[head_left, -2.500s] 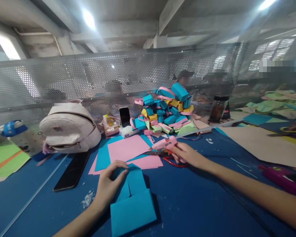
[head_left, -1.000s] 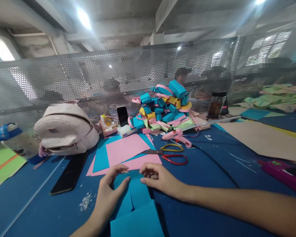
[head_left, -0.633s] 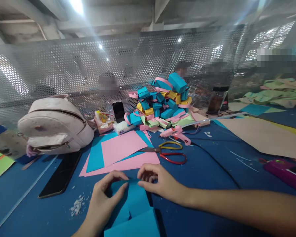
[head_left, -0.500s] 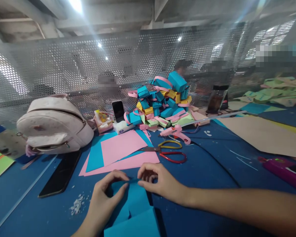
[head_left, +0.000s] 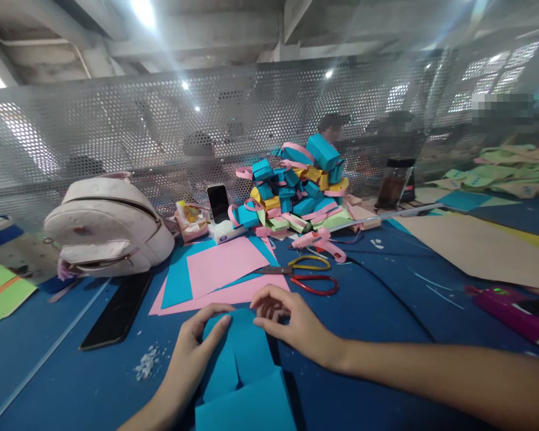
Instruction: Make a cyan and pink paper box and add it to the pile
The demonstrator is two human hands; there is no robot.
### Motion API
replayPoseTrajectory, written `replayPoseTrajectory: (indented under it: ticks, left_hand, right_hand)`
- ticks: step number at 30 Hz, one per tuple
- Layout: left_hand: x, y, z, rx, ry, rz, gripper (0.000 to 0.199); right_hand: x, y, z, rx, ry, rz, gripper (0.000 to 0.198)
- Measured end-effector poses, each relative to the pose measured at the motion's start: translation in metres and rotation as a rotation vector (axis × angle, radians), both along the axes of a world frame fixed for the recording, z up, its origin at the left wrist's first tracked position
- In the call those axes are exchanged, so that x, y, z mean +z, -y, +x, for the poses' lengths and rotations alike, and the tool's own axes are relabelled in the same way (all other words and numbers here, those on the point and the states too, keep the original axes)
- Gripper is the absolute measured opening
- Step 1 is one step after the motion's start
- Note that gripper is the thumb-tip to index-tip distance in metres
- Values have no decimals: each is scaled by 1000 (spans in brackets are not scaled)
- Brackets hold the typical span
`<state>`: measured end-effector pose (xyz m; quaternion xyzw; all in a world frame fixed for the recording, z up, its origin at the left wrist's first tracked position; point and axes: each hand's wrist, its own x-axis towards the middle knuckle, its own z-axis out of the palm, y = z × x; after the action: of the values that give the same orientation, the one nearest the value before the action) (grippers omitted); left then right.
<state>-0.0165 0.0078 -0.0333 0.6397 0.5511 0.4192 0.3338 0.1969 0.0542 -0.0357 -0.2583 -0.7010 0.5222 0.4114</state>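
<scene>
A folded blue paper box (head_left: 251, 353) stands in front of me at the bottom middle, with an upright flap and a slit in its side. My left hand (head_left: 202, 335) is closed on the flap's left edge, thumb in front and fingers behind. By the flap's upper right corner, my right hand (head_left: 287, 320) is curved with thumb and index finger apart, and nothing shows between them. Just beyond the hands lie scissors (head_left: 291, 272) with one yellow and one red handle, partly over pink paper sheets (head_left: 227, 263).
Behind the scissors lies a pink glue gun (head_left: 318, 241), near a pile of folded paper boxes (head_left: 291, 191). To the left are a white backpack (head_left: 108, 230), a black phone (head_left: 117, 311) and white scraps (head_left: 147, 362). A magenta device (head_left: 512, 314) lies at right.
The blue flap now stands higher and its slit gapes wider. My right fingertips have parted from its top edge, while my left hand keeps its hold. The view has shifted slightly.
</scene>
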Motion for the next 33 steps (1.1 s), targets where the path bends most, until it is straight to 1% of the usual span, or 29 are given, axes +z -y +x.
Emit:
replayPoseTrajectory:
  ticks: [5, 9, 15, 18, 24, 30, 33]
  left_hand:
    - [1, 4, 3, 12, 45, 106, 22]
    - [3, 7, 4, 20, -35, 170, 15]
    - [6, 10, 7, 36, -115, 190, 14]
    - [6, 10, 8, 30, -112, 196, 13]
    - [8, 11, 10, 27, -96, 215, 9]
    - [10, 12, 12, 8, -47, 218, 11]
    - [9, 13, 13, -10, -23, 208, 13]
  right_hand:
    - [2, 2, 0, -29, -6, 75, 8]
    - [2, 2, 1, -47, 6, 129, 4]
    - [2, 3, 1, -48, 34, 153, 2]
    - [2, 4, 0, -49, 37, 133, 5]
    - [1, 5, 0, -23, -9, 36, 20]
    - [1, 3, 0, -4, 31, 11, 16]
    - [1, 3, -1, -15, 30, -8, 18]
